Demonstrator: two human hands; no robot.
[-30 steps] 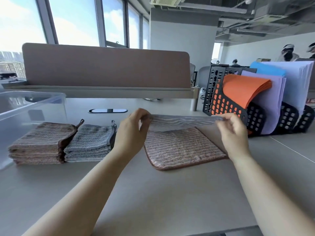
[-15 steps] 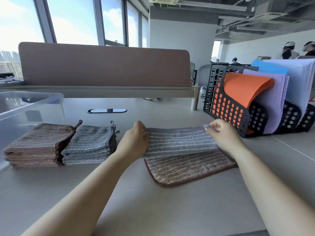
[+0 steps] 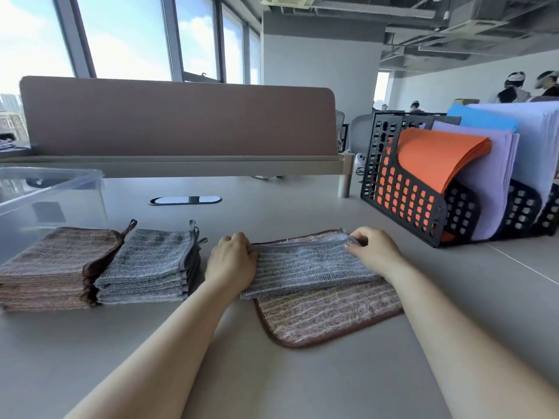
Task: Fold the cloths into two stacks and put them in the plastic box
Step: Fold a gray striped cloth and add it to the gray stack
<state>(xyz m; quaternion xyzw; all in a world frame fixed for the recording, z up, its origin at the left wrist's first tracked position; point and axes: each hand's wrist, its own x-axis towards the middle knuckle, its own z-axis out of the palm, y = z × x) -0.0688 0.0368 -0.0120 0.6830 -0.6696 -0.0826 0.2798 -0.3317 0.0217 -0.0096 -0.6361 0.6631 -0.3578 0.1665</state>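
Both hands work on a grey striped cloth (image 3: 305,267) that lies folded in half over a brown-edged pink cloth (image 3: 329,313) spread flat on the counter (image 3: 302,373). The left hand (image 3: 231,264) pinches the far left corner of the grey cloth between thumb and fingers; the right hand (image 3: 373,252) pinches the far right corner, where the two layers of the fold meet. Each grip is pressed together on the cloth's edge, not spread.

To the left sit the two stacks: a brown stack (image 3: 51,267) and, just beside it and touching, a grey stack (image 3: 148,264). The clear plastic box (image 3: 51,198) stands at the far left, behind the brown stack, and no cloth is visible in it.

The risks from here, as I judge them:
- The far edges look slightly lifted and not quite matched, so releasing now could leave a crooked fold that sits badly on the grey stack.
- The grey cloth rests on the pink one, and both are nubbly; dragging or lifting carelessly could pull the pink cloth along or rumple it.
- A second fold taken with only the corners pinched may let the middle sag and the layers slide apart.
- Setting it on the grey stack off-centre could tip that stack against the brown one, whose hanging loop (image 3: 128,228) leans over the gap.
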